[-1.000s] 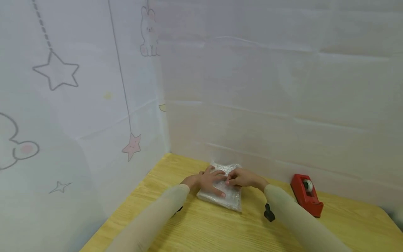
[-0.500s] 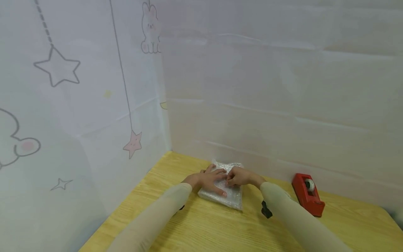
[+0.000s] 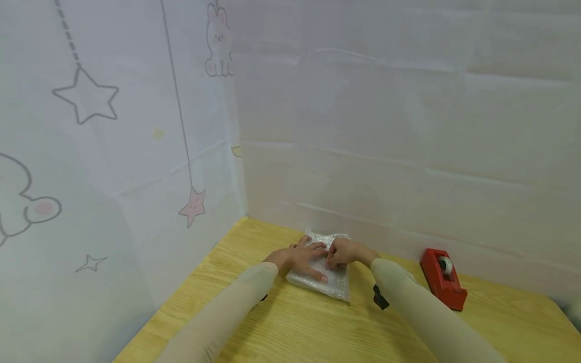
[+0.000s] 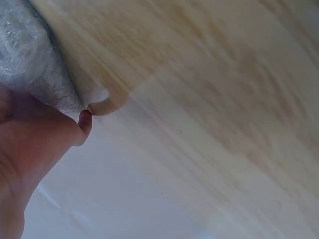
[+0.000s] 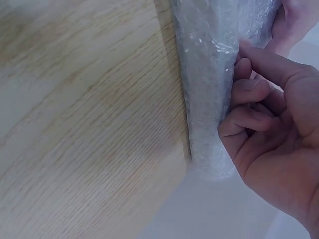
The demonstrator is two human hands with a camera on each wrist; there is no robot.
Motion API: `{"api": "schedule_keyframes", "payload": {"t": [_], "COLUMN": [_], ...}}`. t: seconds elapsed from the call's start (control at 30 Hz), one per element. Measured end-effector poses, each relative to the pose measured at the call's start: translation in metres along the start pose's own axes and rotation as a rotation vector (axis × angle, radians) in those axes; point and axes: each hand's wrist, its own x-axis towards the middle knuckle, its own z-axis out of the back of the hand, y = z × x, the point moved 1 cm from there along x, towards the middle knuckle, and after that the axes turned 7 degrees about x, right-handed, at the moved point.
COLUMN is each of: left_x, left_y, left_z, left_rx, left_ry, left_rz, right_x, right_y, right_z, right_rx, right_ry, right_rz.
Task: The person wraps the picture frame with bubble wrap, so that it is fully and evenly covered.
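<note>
A flat package in clear bubble wrap (image 3: 335, 287) lies near the back of the wooden table, by the corner of the walls. My left hand (image 3: 305, 259) rests on its left part with the fingers spread. In the left wrist view, the thumb of that left hand (image 4: 40, 144) reaches the wrapped edge. From the other side, my right hand (image 3: 346, 253) bends over the package. The right wrist view shows the right hand (image 5: 284, 139) with curled fingers, thumb and index fingertip together against the bubble wrap (image 5: 207, 89). Whether tape lies between these fingertips is too small to tell.
A red tape dispenser (image 3: 442, 280) with a roll of tape stands on the right side of the table (image 3: 290, 327), close to the back wall. White sheets (image 3: 363, 126) with printed drawings cover the walls behind and to the left.
The right forearm has shifted slightly left, and the right hand has turned a little at the same spot on the wrap. The left hand stays put. The head view has moved slightly.
</note>
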Motion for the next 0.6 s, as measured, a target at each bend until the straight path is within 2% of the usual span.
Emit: {"api": "schedule_keyframes", "payload": {"t": [0.17, 0.37, 0.57, 0.6], "left_x": [-0.002, 0.000, 0.011, 0.010], "left_y": [0.002, 0.010, 0.014, 0.011], "left_z": [0.003, -0.001, -0.017, -0.015], "left_rx": [-0.010, -0.075, -0.074, -0.077], "left_ry": [0.006, 0.026, -0.026, -0.031], "left_rz": [-0.006, -0.019, 0.008, 0.017], "right_x": [0.005, 0.003, -0.003, -0.004], "right_y": [0.002, 0.006, 0.007, 0.007], "right_z": [0.001, 0.002, 0.002, 0.002], "right_rx": [0.012, 0.030, 0.048, 0.052], "right_ry": [-0.017, -0.001, -0.001, -0.005], "right_rz": [-0.054, -0.060, -0.079, -0.072]}}
